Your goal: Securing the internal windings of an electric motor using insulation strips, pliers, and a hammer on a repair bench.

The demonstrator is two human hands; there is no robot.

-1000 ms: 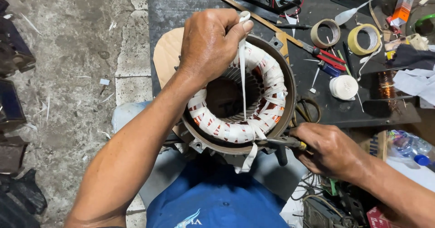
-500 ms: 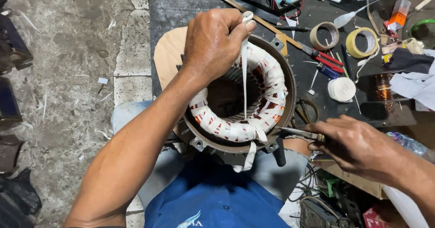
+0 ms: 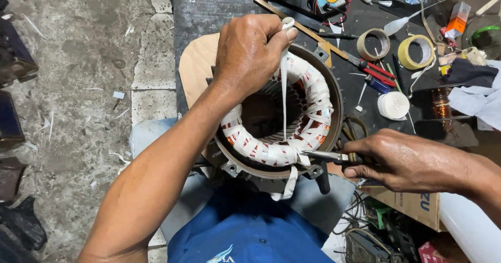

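My left hand (image 3: 250,54) sits at 12 o'clock over the motor stator (image 3: 276,117), fingers pinched shut on the white tape strip (image 3: 284,96), which runs taut straight down across the bore to 6 o'clock. Stator rests in my lap, its winding wrapped in white tape. My right hand (image 3: 402,161) comes in from 3 o'clock, clamped on the pliers (image 3: 326,156), whose tip touches the winding at about 5 o'clock. Tape rolls (image 3: 412,51) lie on the black bench at 2 o'clock.
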